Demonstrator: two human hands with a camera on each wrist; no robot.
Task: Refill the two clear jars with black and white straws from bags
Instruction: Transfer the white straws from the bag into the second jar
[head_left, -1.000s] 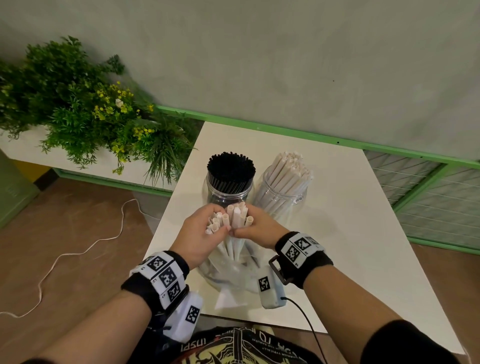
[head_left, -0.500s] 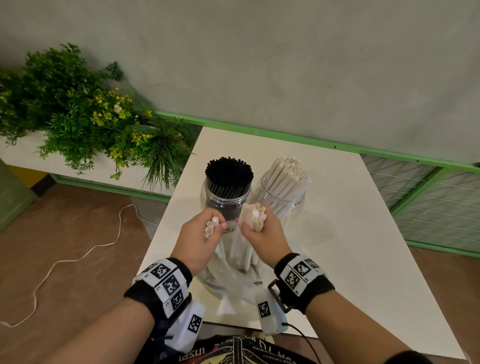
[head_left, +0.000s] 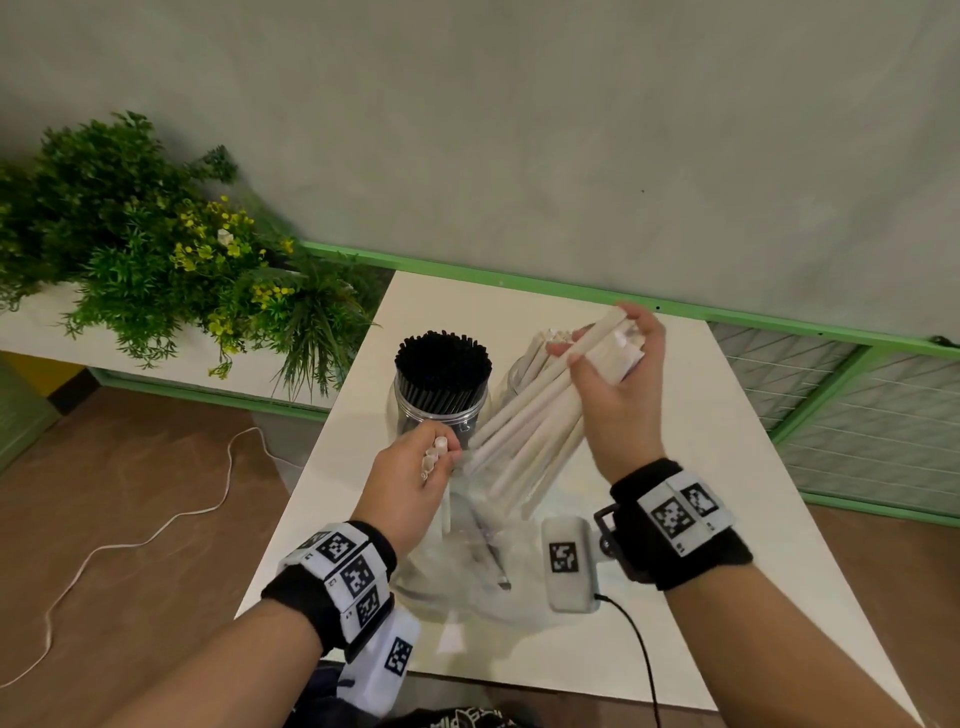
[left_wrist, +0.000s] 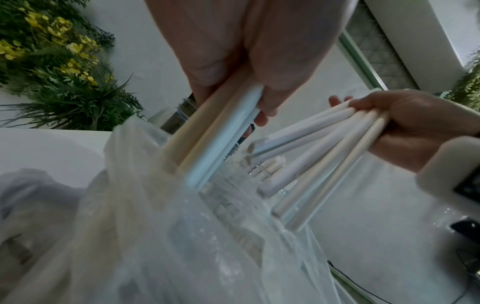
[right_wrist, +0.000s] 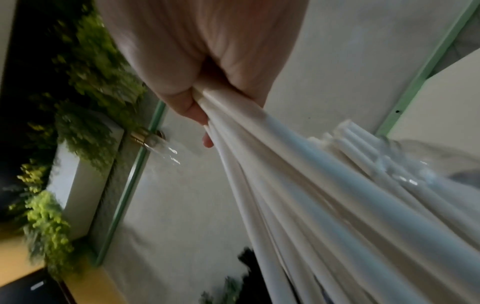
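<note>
The right hand (head_left: 621, 395) is clamped around a bundle of white straws (head_left: 530, 431), held tilted, upper ends toward the far right and lower ends fanning out down toward the near left, above the clear plastic bag (head_left: 467, 582). The bundle's upper part lies across the front of the right jar (head_left: 517, 371), which holds more white straws and is mostly hidden behind it. The left hand (head_left: 410, 491) is closed on a smaller bunch of white straws (left_wrist: 207, 144) whose lower ends still sit inside the bag's mouth. The bag lies crumpled on the white table (head_left: 727, 467), at the near edge between the two wrists. Just beyond the left hand stands the left jar (head_left: 441, 410), packed with upright black straws (head_left: 443, 364). Off the table's left edge, green plants with yellow flowers (head_left: 156, 260) fill a white planter, and a white cord (head_left: 156, 535) trails on the brown floor.
</note>
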